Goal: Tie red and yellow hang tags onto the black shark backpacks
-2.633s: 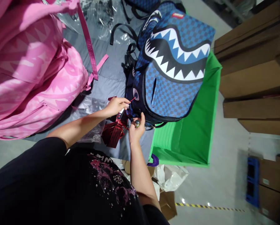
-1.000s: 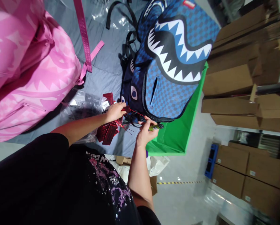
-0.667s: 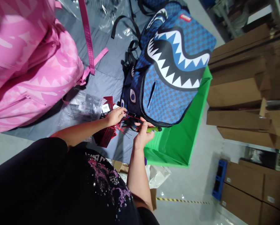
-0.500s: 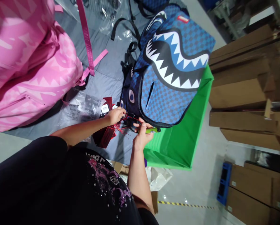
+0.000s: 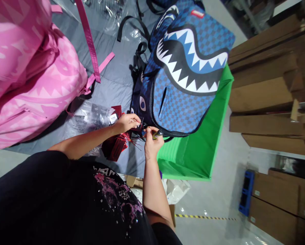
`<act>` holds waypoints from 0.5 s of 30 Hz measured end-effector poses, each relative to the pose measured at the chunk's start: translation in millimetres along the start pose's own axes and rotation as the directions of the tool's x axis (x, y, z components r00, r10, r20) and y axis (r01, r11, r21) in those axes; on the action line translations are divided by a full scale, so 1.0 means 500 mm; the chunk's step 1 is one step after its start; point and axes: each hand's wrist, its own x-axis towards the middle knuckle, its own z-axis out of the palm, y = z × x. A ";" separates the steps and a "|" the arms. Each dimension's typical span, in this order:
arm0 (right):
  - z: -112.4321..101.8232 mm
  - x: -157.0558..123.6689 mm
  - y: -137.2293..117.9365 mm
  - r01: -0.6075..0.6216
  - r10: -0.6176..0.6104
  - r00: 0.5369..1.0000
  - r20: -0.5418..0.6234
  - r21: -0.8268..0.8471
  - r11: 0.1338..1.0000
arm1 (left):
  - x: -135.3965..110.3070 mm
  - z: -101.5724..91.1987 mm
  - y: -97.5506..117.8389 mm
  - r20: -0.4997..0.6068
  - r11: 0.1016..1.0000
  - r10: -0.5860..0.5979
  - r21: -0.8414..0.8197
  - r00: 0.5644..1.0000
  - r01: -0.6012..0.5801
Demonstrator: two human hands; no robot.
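Observation:
A blue checkered backpack (image 5: 185, 75) with a shark-mouth print lies on the grey cloth, its lower edge toward me. My left hand (image 5: 128, 121) pinches a small red hang tag (image 5: 137, 127) against the backpack's bottom corner. My right hand (image 5: 151, 142) is closed around a dark, green-tipped tool (image 5: 157, 134), held just right of the tag, and its fingertips touch the tag's red string. A pile of shiny red tags (image 5: 116, 146) lies under my left wrist.
Pink shark-print backpacks (image 5: 32, 78) are heaped at the left. A clear plastic bag (image 5: 89, 117) lies beside the tags. A green fabric bin (image 5: 206, 143) sits under the blue backpack's right side. Cardboard boxes (image 5: 267, 92) line the right. A blue crate (image 5: 245, 192) stands on the floor.
My right hand has turned the tool from pointing right to pointing up toward the backpack and drawn closer to my left hand. The left hand still holds the tag at the corner.

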 end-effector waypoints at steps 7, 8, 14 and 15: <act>-0.015 0.001 -0.005 -0.120 0.114 0.987 0.116 0.037 0.992 | 0.008 0.008 -0.002 0.109 0.993 0.097 -0.083 0.989 -0.088; -0.018 0.001 -0.004 -0.133 0.127 0.983 0.130 0.040 0.990 | 0.009 0.007 0.000 0.095 0.985 0.172 -0.020 0.981 -0.171; -0.032 0.011 0.008 -0.245 0.221 0.942 0.252 0.066 0.967 | 0.011 0.001 0.011 0.196 0.975 0.216 0.010 0.956 -0.223; -0.036 0.014 0.008 -0.267 0.235 0.930 0.281 0.080 0.960 | 0.012 -0.001 0.012 0.219 0.983 0.173 0.028 0.960 -0.184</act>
